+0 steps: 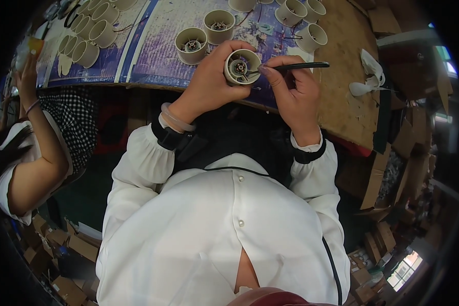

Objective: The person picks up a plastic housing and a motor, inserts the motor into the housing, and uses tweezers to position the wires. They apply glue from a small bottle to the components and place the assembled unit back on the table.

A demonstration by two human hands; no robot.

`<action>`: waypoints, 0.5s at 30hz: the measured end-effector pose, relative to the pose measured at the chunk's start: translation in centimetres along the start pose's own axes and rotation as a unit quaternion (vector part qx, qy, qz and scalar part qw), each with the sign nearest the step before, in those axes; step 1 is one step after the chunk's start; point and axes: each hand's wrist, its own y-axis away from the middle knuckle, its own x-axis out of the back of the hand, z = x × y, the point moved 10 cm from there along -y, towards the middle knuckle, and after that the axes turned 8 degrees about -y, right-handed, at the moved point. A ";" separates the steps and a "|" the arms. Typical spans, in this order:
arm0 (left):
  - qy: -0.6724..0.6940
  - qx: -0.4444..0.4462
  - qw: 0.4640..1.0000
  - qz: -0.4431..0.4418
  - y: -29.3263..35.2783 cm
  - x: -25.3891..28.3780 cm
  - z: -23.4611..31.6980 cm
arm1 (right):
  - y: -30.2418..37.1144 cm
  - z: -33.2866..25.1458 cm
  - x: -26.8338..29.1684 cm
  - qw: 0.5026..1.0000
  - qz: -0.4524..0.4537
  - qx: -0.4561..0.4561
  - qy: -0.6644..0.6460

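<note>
My left hand [209, 81] is wrapped round a cream cylindrical housing [230, 75], its open top turned up toward me. Inside it sits a small round motor-like part [240, 67] with spokes and thin wires. Between thumb and fingers, my right hand [297, 97] pinches black tweezers [306, 66]. Their tip reaches over the right rim into the housing; whether it grips a wire is too small to tell. Two similar housings, a near one [191, 46] and a farther one [219, 26], stand upright just beyond my left hand.
More cream housings [103, 33] cluster at the far left, others [311, 37] at the far right. Purple-and-white printed sheeting [155, 56] covers the table beside bare brown board [336, 97]. A white spoon-like piece [361, 89] lies at right. A co-worker's arm [48, 132] is at left; cartons [380, 176] stand right.
</note>
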 end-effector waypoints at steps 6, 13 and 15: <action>0.006 0.004 1.000 0.001 0.0 -0.1 -0.1 | 0.1 -0.3 0.0 1.000 0.004 0.011 0.012; 0.005 0.007 1.000 -0.002 0.0 0.0 0.0 | 0.1 -0.8 -0.2 0.998 0.012 0.036 0.044; -0.006 0.000 1.000 -0.002 0.0 0.0 0.0 | 0.3 -0.7 -0.3 0.999 0.017 0.034 0.040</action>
